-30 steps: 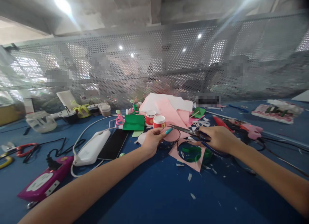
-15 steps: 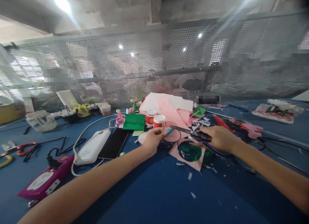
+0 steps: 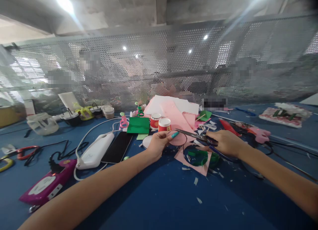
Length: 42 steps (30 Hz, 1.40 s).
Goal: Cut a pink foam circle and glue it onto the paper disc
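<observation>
Between the thumb and fingers of my left hand (image 3: pixel 159 145) is a pink paper circle (image 3: pixel 179 139) with a dark edge line. My right hand (image 3: pixel 227 143) is closed round the handles of a pair of scissors (image 3: pixel 193 135), whose blades reach left over the circle's upper edge. Under the scissors lies a pink paper sheet (image 3: pixel 204 168) with a round opening, and green scraps (image 3: pixel 198 157) show through it. Two red and white paper cups (image 3: pixel 164 124) stand just behind my left hand. A white disc (image 3: pixel 147 141) lies to the left of that hand, partly covered by it.
A phone (image 3: pixel 117 147), a white power bank (image 3: pixel 95 150) with a cable and a purple power strip (image 3: pixel 48 182) lie at left. Pink and white paper sheets (image 3: pixel 174 107) are piled at the back. A pink glue gun (image 3: pixel 258 132) lies at right. Paper snippets (image 3: pixel 196 181) dot the blue table.
Almost nothing differs. Both hands keep the same hold, and the scissors and pink circle are in nearly the same place, the view having shifted very slightly.
</observation>
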Tool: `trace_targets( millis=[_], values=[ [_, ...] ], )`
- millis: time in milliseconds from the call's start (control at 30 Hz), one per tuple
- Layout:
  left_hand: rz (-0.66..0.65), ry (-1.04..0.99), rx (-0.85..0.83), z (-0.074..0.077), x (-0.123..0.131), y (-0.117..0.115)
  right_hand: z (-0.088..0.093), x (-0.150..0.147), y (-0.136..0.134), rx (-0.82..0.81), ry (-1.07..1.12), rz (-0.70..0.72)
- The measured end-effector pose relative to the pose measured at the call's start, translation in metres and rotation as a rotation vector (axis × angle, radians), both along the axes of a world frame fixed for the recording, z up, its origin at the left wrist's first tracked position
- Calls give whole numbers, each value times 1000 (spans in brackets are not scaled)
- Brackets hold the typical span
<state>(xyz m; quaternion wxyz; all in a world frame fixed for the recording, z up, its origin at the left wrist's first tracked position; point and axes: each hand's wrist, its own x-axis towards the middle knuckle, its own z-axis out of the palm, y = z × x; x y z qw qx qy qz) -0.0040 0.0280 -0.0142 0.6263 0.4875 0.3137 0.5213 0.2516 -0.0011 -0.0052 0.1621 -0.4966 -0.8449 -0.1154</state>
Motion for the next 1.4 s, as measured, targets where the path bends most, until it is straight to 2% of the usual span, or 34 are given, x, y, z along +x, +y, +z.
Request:
trace_targets(
  millis=[600, 1400],
  values=[
    [-4, 34, 46, 1, 1, -1, 4, 3, 1, -24, -83, -11],
    [-17, 99, 73, -2, -1, 3, 3, 8, 3, -79, -28, 32]
  ],
)
